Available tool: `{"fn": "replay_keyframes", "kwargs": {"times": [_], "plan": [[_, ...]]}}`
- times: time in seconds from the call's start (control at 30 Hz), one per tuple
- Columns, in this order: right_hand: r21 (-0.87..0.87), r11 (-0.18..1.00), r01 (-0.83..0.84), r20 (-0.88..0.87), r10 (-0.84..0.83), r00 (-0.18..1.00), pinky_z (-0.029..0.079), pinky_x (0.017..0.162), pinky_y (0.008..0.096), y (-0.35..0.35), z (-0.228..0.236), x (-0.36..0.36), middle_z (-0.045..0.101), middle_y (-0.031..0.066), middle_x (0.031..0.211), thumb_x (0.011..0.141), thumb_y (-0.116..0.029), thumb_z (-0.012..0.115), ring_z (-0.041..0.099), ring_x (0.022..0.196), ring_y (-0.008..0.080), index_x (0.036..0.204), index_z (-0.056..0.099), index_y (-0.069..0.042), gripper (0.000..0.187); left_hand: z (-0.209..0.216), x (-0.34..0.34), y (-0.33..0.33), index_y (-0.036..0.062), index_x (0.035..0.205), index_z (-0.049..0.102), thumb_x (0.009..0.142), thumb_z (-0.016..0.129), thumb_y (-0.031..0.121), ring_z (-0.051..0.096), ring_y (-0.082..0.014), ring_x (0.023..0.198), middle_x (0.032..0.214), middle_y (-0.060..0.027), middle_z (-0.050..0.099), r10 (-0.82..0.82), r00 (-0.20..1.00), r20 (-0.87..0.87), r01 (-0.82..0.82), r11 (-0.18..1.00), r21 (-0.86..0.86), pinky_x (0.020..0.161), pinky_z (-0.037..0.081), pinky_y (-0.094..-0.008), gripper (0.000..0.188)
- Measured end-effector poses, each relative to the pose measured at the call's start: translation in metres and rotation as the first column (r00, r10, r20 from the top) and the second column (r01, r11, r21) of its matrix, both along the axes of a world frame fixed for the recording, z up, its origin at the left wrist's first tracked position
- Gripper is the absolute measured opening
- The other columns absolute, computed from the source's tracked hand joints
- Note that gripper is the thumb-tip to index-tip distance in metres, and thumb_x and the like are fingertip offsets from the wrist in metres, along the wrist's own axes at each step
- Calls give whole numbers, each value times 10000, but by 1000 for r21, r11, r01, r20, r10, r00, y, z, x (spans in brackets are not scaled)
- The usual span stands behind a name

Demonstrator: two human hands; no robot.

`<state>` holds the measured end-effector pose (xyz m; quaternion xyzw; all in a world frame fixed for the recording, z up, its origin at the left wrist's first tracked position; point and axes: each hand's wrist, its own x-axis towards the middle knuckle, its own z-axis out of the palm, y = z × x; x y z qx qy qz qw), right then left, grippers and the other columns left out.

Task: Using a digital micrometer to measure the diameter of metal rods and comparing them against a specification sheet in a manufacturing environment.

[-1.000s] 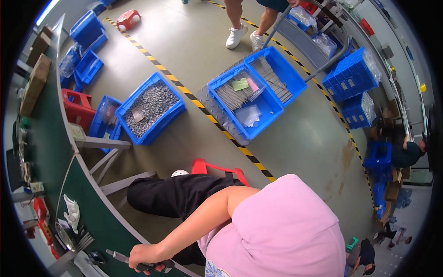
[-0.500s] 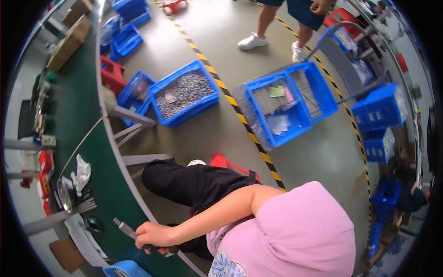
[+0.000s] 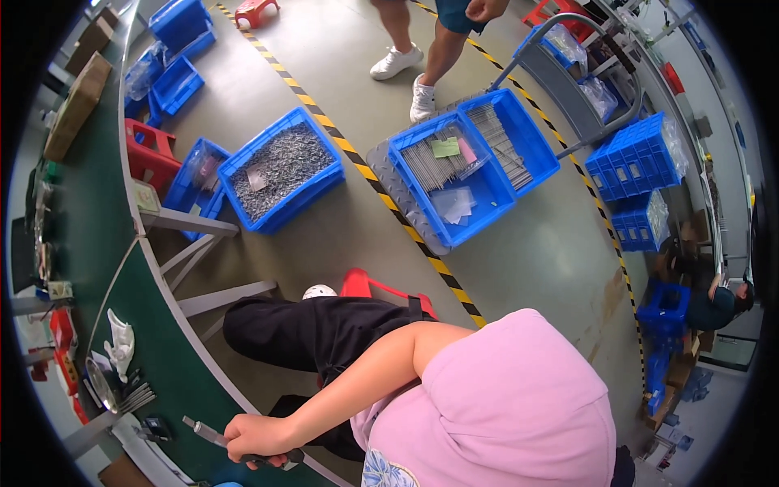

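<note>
Lower left: a white glove (image 3: 120,347), a long silver and black tool (image 3: 207,432), a right hand (image 3: 255,437).
The glove lies on a green tabletop (image 3: 178,381). The right hand's fingers curl around the tool; I can't tell about the left hand. Farther right, upper middle, a blue plastic box (image 3: 485,223) holds thin grey rods (image 3: 428,165).

Floor (image 3: 552,252): grey, catching light
Tape (image 3: 357,165): black-yellow, running across in two lines
Bench (image 3: 89,243): green, standing on grey legs (image 3: 227,299)
Stool (image 3: 154,168): red, standing beside bench
</note>
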<state>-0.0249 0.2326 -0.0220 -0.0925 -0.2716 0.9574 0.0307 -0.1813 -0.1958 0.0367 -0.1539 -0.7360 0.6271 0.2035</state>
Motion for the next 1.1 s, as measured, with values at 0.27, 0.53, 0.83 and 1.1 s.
{"fn": "replay_keyframes", "kwargs": {"times": [0.27, 0.53, 0.83, 1.1], "plan": [[-6, 1000, -24, 5, 24, 1000, 312, 272, 240, -5, -1, -10, 511, 78, 551, 710, -145, 480, 405, 287, 124, 721, 462, -6, 141, 35, 57, 140, 94, 966, 604, 804, 347, 343, 469, -198, 1025, 1048, -69, 557, 271, 956, 109, -266, 962, -63, 947, 269, -343, 392], [-9, 1000, -15, -4, 15, 1000, 312, 267, 239, -5, -1, -10, 512, 85, 551, 707, -145, 479, 401, 282, 125, 712, 463, -6, 141, 37, 52, 134, 89, 827, 638, 824, 358, 304, 561, -220, 836, 852, -86, 611, 242, 965, 104, -247, 968, 41, 729, 435, -321, 352], [2, 1000, -16, 6, 16, 1000, 311, 273, 234, -4, -1, -12, 510, 85, 551, 707, -147, 479, 405, 287, 124, 712, 463, -9, 139, 24, 39, 133, 94, 839, 625, 811, 375, 277, 556, -202, 829, 853, -80, 601, 159, 981, -115, -184, 948, -259, 711, 437, -319, 311], [7, 1000, -7, 16, 7, 1000, 311, 268, 240, -6, 0, -11, 506, 87, 548, 699, -148, 480, 405, 284, 125, 711, 467, -4, 145, 11, 16, 142, 98, 850, 614, 798, 391, 252, 551, -187, 824, 854, -76, 592, 18, 964, -266, -158, 843, -514, 695, 440, -317, 276]]}}
